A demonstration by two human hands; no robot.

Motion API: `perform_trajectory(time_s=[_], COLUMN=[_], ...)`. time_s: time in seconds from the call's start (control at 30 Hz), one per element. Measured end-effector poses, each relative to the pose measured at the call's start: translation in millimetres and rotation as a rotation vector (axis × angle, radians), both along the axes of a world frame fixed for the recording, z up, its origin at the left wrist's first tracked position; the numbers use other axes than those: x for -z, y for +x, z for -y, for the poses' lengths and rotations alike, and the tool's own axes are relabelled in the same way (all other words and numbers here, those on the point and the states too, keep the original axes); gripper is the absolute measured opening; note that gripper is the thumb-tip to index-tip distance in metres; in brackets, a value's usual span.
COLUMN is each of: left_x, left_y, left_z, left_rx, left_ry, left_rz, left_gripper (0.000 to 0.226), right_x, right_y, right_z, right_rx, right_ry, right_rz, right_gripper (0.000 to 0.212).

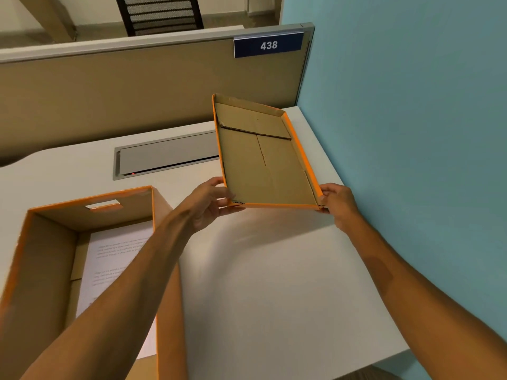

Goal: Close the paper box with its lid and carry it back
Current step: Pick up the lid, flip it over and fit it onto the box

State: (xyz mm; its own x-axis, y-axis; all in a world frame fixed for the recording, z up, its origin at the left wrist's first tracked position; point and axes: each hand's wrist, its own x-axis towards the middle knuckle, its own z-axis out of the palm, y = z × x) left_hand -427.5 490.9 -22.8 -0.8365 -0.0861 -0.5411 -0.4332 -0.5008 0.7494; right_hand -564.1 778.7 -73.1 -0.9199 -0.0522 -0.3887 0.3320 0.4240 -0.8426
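An orange paper box (164, 270) stands open on the white desk at the lower left, with printed sheets (115, 259) lying inside and a handle slot in its far wall. Its lid (263, 160), orange outside and brown cardboard inside, is held above the desk to the right of the box, inner side facing me and tilted. My left hand (211, 204) grips the lid's near left corner. My right hand (337, 201) grips the near right corner. My left forearm crosses over the box's right wall.
The white desk (274, 283) carries a grey cable-tray flap (164, 157) at the back. A tan partition (123, 94) with a blue "438" plate (269, 45) stands behind. A light blue wall (411, 133) borders the desk's right side. The desk's front edge runs at the lower right.
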Motion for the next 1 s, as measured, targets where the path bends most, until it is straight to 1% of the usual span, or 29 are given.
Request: perform_trajectory(time_s=[0.07, 0.13, 0.27, 0.3, 0.4, 0.47, 0.63, 0.73, 0.87, 1.0], left_x=[-11, -21, -37, -41, -51, -59, -77, -89, -105, -116], left_y=[13, 27, 59, 68, 93, 112, 161, 193, 231, 259], left_z=[3, 7, 16, 17, 20, 20, 15, 9, 0, -14], left_rx=[-0.007, -0.016, -0.02, -0.023, -0.03, -0.024, -0.073, -0.114, -0.179, -0.215], left_ry=[-0.006, -0.025, -0.064, -0.079, -0.146, -0.206, -0.291, -0.325, -0.41, -0.56], left_rz=[-0.041, -0.074, -0.131, -0.143, -0.183, -0.208, -0.292, -0.337, -0.401, -0.459], left_gripper=[0.049, 0.046, 0.049, 0.051, 0.057, 0.059, 0.064, 0.065, 0.064, 0.067], right_x=[-6, -12, -32, -39, -65, -88, -150, -177, -196, -207], right_y=[13, 27, 62, 73, 105, 129, 195, 236, 280, 311], right_z=[5, 11, 30, 36, 59, 77, 124, 147, 165, 174], right_rx=[-0.014, -0.031, -0.062, -0.079, -0.16, -0.216, -0.395, -0.47, -0.471, -0.416], right_ry=[-0.016, -0.006, 0.173, 0.183, 0.143, 0.086, -0.079, -0.111, -0.086, -0.066], right_rz=[0.006, -0.004, -0.177, -0.228, -0.383, -0.451, -0.535, -0.581, -0.655, -0.736], right_gripper=[0.034, 0.033, 0.033, 0.034, 0.031, 0.029, 0.03, 0.036, 0.041, 0.03])
